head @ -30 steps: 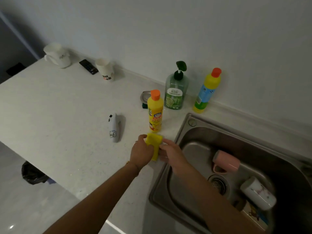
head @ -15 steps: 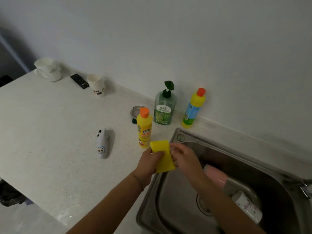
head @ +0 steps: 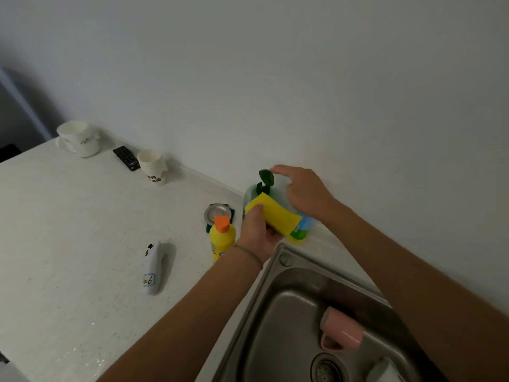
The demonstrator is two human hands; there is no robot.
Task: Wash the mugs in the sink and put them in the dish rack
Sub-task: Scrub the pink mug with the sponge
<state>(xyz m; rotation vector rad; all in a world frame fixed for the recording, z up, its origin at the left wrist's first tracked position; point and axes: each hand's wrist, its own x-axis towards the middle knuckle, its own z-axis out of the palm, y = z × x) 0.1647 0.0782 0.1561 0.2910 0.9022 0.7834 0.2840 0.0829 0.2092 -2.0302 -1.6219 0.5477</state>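
Note:
My left hand (head: 257, 232) grips a yellow sponge (head: 274, 215) and holds it under the spout of the green pump soap bottle (head: 264, 180). My right hand (head: 304, 193) hovers over the pump head, index finger stretched out above it, the other fingers loosely bent, holding nothing. A pink mug (head: 341, 332) lies on its side in the steel sink (head: 278, 312). Part of a white mug (head: 385, 370) shows at the sink's bottom right, mostly hidden behind my right forearm.
A yellow bottle with an orange cap (head: 221, 237) stands beside my left hand. Another yellow bottle (head: 301, 230) is half hidden behind the sponge. On the counter lie a white handheld device (head: 151, 267), a strainer lid (head: 217, 213), a remote (head: 126, 158), a paper cup (head: 153, 166) and white cups (head: 78, 137).
Both hands moved away from the sink edge up to the pump bottle. The right hand let go of the sponge and rose over the pump; the left kept the sponge.

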